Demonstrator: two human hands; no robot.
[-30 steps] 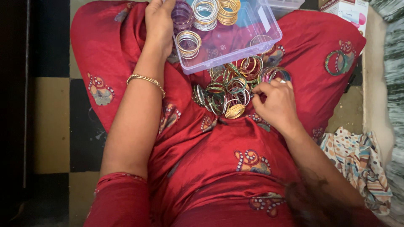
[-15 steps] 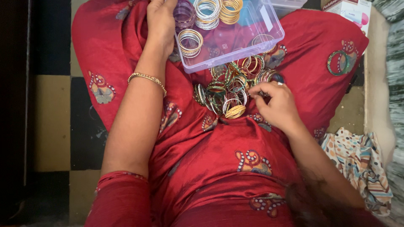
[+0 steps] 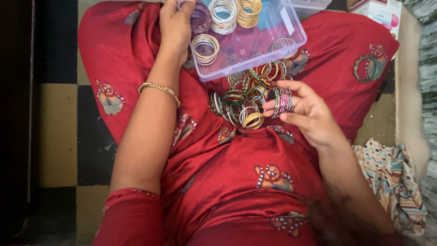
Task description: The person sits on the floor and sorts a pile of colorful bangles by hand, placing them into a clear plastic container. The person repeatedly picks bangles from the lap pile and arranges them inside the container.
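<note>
A pile of mixed coloured bangles [image 3: 241, 102] lies in my lap on red embroidered cloth [image 3: 255, 182]. My right hand [image 3: 305, 114] pinches a small stack of pink and silver bangles [image 3: 283, 101] at the pile's right edge. My left hand [image 3: 175, 25], a gold bracelet on its wrist, grips the left edge of a clear plastic box [image 3: 268, 41] resting on my knees. Inside the box stand sets of purple bangles [image 3: 200, 16], silver bangles [image 3: 224, 10] and gold bangles [image 3: 249, 7], and a further gold and silver set [image 3: 205, 48] lies flat near my left hand.
A black and tan checkered floor [image 3: 59, 136] shows at the left. A patterned cloth [image 3: 391, 177] lies at the right. A white and pink carton [image 3: 378, 11] sits at the top right beside a second clear container [image 3: 309, 4].
My right hand has lifted a stack of pink and silver bangles out of the pile and turned palm up. My left hand stays on the box.
</note>
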